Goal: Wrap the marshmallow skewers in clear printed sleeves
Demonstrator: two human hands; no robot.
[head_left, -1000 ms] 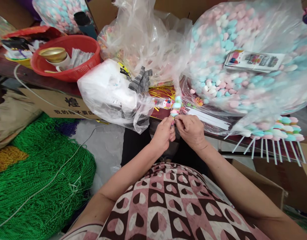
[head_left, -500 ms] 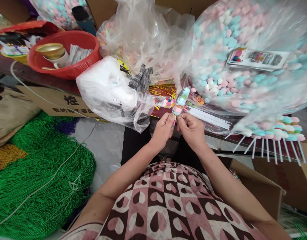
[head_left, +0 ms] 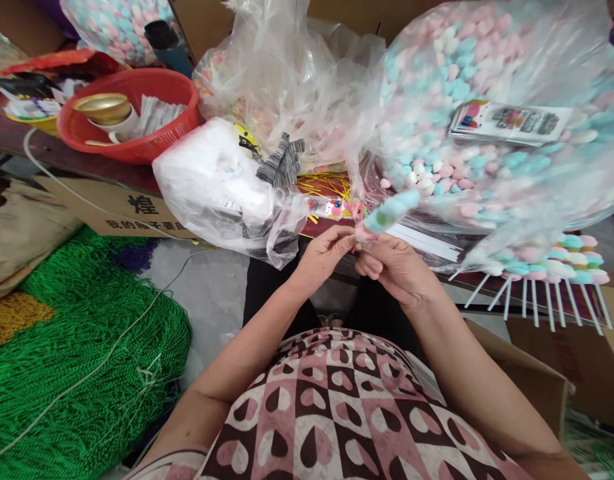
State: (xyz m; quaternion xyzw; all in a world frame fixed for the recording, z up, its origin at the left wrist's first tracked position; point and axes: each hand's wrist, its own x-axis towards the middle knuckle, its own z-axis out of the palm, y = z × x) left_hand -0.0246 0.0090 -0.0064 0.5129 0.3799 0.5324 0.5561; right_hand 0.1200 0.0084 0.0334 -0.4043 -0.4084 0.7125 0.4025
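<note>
Pinching with two hands, left hand (head_left: pixel 329 257) and right hand (head_left: pixel 394 263), fingertips drawn close together, the lower end of one wrapped candy skewer (head_left: pixel 391 212), at the table (head_left: pixel 1 130) edge, right of the red basket (head_left: pixel 169 137). Seen farther right of the basket: roughly ten white-sticked skewers (head_left: pixel 581 259) in a cluster. Tilted more rightward than half a second ago, that pinched skewer. Inside the basket: one gold bowl (head_left: pixel 101 110), one white cup (head_left: pixel 127 127), one bundle of packets (head_left: pixel 159 115). Inside one big clear bag (head_left: pixel 557 60), far right of the basket: pink, blue and white sweets, uncountable; on top, one stack of printed labels (head_left: pixel 509 122).
</note>
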